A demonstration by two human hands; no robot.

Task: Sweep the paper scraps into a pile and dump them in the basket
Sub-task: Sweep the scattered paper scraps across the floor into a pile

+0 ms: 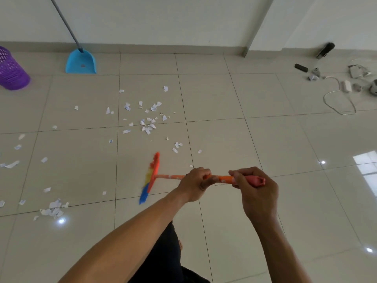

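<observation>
Tiled floor (224,99): left hand (195,184), right hand (255,190) grip broom (171,176) (crosswise, head pointing left).

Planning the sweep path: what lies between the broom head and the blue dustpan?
Head view: only scattered paper scraps on bare floor tiles between broom head and dustpan.

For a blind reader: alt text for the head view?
The left hand and right hand grip an orange broom over a tiled floor strewn with paper scraps. A blue dustpan stands by the wall, a purple basket to its left.
</observation>
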